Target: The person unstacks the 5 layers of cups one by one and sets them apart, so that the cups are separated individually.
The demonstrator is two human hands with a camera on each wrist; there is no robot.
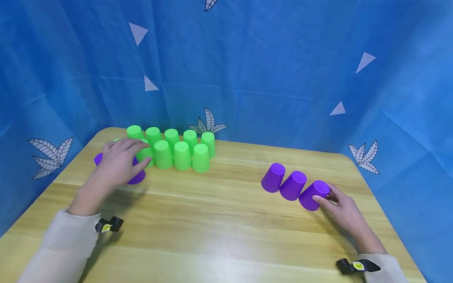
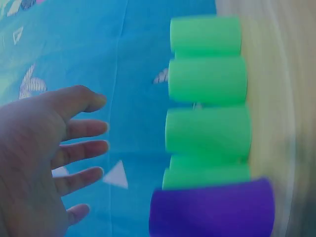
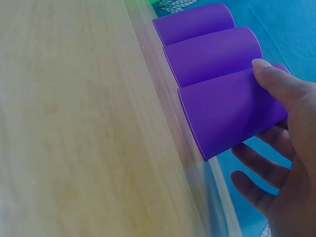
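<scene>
On the right, three upside-down purple cups stand in a slanting row. My right hand [image 1: 341, 210] grips the nearest purple cup [image 1: 312, 198] near its raised base, thumb on one side and fingers on the other. That cup's rim is right at the tabletop in the right wrist view. The middle purple cup [image 3: 212, 57] and the far purple cup [image 1: 273, 179] stand beside it. At the left, my left hand [image 1: 118, 159] is held over purple [image 1: 137, 180] cupware, its fingers spread and holding nothing. A purple cup [image 2: 212, 210] shows apart from those fingers in the left wrist view.
Two rows of upside-down green cups [image 1: 182, 157] stand at the back left of the wooden table [image 1: 219, 220], partly hidden by my left hand. A blue patterned curtain [image 1: 247, 78] hangs behind the table's back edge and along both sides.
</scene>
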